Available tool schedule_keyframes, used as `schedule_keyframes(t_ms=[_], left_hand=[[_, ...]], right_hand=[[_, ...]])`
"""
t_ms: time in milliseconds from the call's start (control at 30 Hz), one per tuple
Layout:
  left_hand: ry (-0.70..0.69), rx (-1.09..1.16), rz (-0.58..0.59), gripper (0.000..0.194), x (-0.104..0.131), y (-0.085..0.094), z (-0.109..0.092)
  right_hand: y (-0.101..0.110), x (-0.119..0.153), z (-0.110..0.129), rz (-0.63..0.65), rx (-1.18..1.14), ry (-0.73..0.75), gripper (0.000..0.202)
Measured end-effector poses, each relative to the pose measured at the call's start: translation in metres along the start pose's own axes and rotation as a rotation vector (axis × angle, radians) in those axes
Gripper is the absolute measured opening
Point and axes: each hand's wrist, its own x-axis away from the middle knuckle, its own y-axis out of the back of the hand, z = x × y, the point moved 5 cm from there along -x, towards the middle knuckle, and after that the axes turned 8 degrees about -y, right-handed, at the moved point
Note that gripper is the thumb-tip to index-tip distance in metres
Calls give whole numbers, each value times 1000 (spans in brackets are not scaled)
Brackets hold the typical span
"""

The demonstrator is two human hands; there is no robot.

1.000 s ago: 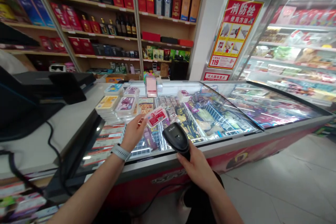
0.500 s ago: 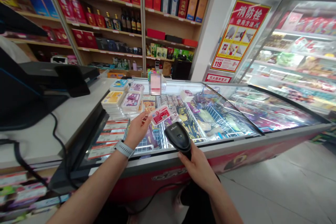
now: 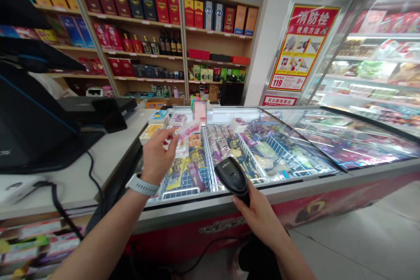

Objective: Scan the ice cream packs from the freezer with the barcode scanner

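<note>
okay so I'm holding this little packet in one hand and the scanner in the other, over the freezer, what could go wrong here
The left hand pinches the small red packet only by its edge, above the glass-topped chest freezer; it could slip and drop onto the glass.

The packet looks blurred and tilted, away from the barcode scanner in the right hand, so a scan may miss.

The scanner's cable hangs low by the freezer front and might snag.

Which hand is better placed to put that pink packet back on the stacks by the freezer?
Left, probably. The left hand already pinches the pink packet just in front of the packet stacks. The right hand is lower, its grip closed on the black scanner.
</note>
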Motion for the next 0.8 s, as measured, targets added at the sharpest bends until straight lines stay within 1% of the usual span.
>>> schedule_keyframes(t_ms=[67,133,167,233,300,400,533,667,733,800], left_hand=[[-96,-117,-18,37,-28,10,9],[-170,-252,8,36,-56,11,22],[-199,-316,53,35,-69,6,29],[-260,-444,184,33,-90,-8,40],[-300,-516,278,31,-102,-23,47],[-314,-566,370,25,-109,-43,53],[-253,-611,500,20,-110,-63,66],[-203,-565,541,24,-112,-70,74],[-183,-542,554,29,-113,-69,72],[-176,-520,550,34,-114,-67,62]], right_hand=[[0,0,0,0,3,3,37],[2,1,0,-5,2,-3,37],[2,2,0,-6,0,-8,37],[4,3,0,-5,-4,-19,34],[7,5,-1,-8,-9,-30,31],[11,8,-4,-19,-11,-47,27],[16,9,-9,-29,-9,-57,28],[19,10,-12,-34,-19,-60,27],[19,10,-12,-39,-29,-60,27],[19,10,-12,-43,-42,-52,28]])
